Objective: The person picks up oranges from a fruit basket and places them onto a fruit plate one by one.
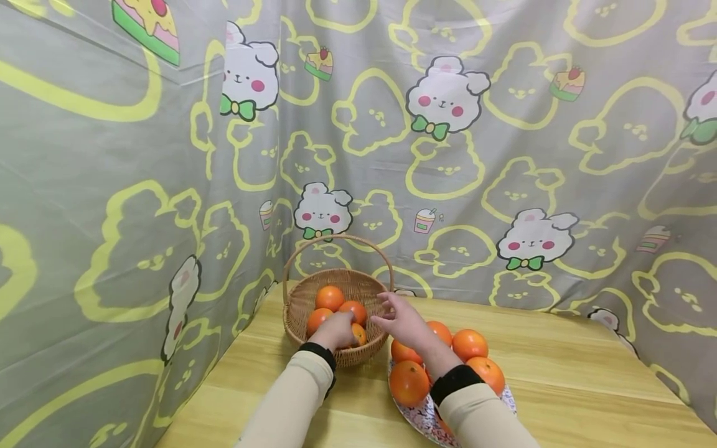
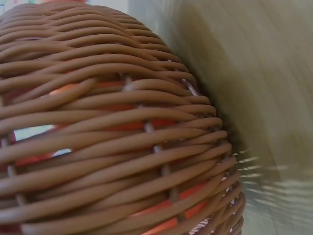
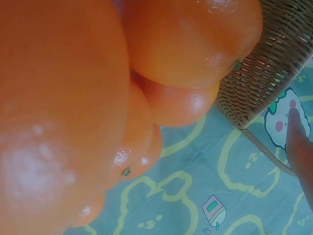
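Observation:
My left hand point(image 1: 335, 331) reaches over the near rim of a wicker basket point(image 1: 297, 305) with a tall hoop handle. Its fingers curl over an orange point(image 1: 360, 335) at the near side, partly hiding it. Several more oranges point(image 1: 330, 298) lie around that one inside. My right hand point(image 1: 406, 320) hovers by the basket's right rim, fingers spread and holding nothing. Below the right forearm, several oranges point(image 1: 409, 382) are heaped on a patterned plate point(image 1: 420, 418). The left wrist view shows only the basket's woven wall point(image 2: 107, 117), with orange colour through the gaps.
Basket and plate stand side by side on a wooden table point(image 1: 566, 373). A grey cloth point(image 1: 375, 162) printed with yellow outlines and white rabbits hangs behind and along the left. In the right wrist view, the plate's oranges point(image 3: 190, 39) loom close to the camera.

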A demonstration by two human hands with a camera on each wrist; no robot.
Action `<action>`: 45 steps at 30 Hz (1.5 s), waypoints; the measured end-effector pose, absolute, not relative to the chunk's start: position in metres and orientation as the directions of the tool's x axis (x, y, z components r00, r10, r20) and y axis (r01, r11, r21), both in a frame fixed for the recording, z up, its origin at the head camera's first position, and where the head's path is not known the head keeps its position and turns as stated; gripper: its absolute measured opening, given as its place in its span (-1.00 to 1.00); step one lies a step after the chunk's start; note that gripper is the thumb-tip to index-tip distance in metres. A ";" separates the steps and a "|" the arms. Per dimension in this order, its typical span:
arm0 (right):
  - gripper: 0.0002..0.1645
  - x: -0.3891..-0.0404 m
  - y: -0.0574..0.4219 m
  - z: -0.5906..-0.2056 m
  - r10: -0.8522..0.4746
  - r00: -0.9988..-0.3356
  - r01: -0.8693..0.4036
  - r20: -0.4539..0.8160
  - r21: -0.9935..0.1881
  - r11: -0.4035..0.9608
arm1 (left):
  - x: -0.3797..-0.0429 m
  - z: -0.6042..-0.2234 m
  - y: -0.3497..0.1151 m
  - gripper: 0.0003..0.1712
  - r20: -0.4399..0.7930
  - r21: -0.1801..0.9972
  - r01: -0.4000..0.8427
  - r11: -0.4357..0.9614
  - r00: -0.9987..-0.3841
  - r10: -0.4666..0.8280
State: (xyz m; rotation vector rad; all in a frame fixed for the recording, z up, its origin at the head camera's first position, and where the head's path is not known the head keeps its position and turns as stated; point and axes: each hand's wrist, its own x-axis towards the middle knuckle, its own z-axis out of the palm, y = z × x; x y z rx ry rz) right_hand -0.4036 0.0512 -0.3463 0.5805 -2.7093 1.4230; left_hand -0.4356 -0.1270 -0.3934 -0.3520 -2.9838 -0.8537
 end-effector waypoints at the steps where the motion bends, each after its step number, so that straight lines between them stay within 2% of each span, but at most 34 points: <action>1: -0.36 -0.403 0.051 -0.346 -0.311 -0.930 -0.336 0.194 -0.791 0.511 | -0.435 -0.394 -0.128 -0.48 0.074 0.524 0.221 0.823 -0.974 0.215; 5: -0.36 -0.402 0.051 -0.346 -0.309 -0.931 -0.332 0.193 -0.798 0.503 | -0.432 -0.394 -0.130 -0.40 0.055 0.522 0.217 0.825 -0.974 0.221; 9: -0.37 -0.403 0.050 -0.347 -0.315 -0.929 -0.335 0.193 -0.798 0.500 | -0.433 -0.391 -0.132 -0.45 0.054 0.499 0.218 0.839 -0.974 0.221; 20: -0.38 -0.403 0.049 -0.354 -0.343 -0.921 -0.351 0.185 -0.779 0.520 | -0.431 -0.382 -0.130 -0.43 0.141 0.436 0.272 0.858 -0.962 0.233; 26: -0.43 -0.403 0.048 -0.356 -0.361 -0.915 -0.353 0.179 -0.788 0.504 | -0.433 -0.375 -0.132 -0.34 0.105 0.546 0.250 0.800 -0.967 0.230; 32: -0.40 -0.403 0.049 -0.355 -0.375 -0.909 -0.362 0.181 -0.787 0.499 | -0.431 -0.365 -0.135 -0.22 0.079 0.644 0.213 0.734 -0.974 0.214; 45: -0.28 -0.404 0.048 -0.357 -0.394 -0.900 -0.375 0.186 -0.792 0.482 | -0.420 -0.356 -0.139 -0.32 0.093 0.756 0.227 0.613 -0.966 0.243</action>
